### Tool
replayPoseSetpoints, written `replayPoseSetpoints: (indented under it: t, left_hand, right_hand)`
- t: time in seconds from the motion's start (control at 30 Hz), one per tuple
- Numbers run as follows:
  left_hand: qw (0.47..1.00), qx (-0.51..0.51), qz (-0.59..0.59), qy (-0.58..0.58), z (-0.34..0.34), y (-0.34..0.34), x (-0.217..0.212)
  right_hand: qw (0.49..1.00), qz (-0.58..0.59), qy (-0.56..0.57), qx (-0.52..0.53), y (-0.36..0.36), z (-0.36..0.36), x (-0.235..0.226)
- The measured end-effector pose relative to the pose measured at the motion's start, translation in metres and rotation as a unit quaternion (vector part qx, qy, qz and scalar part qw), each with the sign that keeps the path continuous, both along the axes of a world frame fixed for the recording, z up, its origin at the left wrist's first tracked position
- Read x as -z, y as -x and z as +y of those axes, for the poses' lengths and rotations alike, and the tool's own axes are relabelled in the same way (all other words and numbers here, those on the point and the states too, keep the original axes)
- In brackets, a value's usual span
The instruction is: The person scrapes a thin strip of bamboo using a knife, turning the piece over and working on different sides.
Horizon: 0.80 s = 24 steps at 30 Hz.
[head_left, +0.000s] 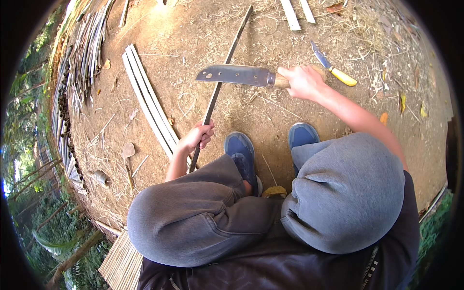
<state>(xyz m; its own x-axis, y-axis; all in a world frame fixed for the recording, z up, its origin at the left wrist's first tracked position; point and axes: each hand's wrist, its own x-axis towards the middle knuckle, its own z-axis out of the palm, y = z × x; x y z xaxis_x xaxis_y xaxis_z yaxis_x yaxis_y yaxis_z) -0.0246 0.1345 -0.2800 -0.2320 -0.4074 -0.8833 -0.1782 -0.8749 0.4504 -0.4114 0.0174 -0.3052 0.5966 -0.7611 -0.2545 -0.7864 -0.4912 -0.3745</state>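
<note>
Bamboo, dark: long thin strip (pixel 220 87) gripped upright-slanted in closed left hand (pixel 197 137) | right hand (pixel 303 81) clenches wooden-handled steel cleaver (pixel 237 75), blade crossing the strip above the left fist | step judged: shaving; next needs controlled stroke away from fingers.

Seated low, knees bent wide, feet toward twelve o'clock. Left hand (pixel 197 137) forward past the left knee, fingers (pixel 207 137) curled shut in a fist, forearm bare. Right hand (pixel 303 81) stretched out toward one o'clock, arm nearly straight, fist closed, knuckles up, thumb side toward nine o'clock.
</note>
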Motion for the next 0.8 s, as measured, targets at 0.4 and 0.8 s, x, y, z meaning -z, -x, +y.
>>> replayPoseSetpoints:
  t: [0.4,0.8]
  left_hand:
    - [0.977,0.045,-0.160,0.131,0.004,0.024,0.002]
    - [0.933,0.055,-0.277,0.224,0.012,0.032,0.019]
  right_hand:
    - [0.988,0.013,-0.107,0.106,-0.014,0.000,-0.012]
    - [0.987,-0.002,-0.107,0.124,-0.043,0.005,-0.019]
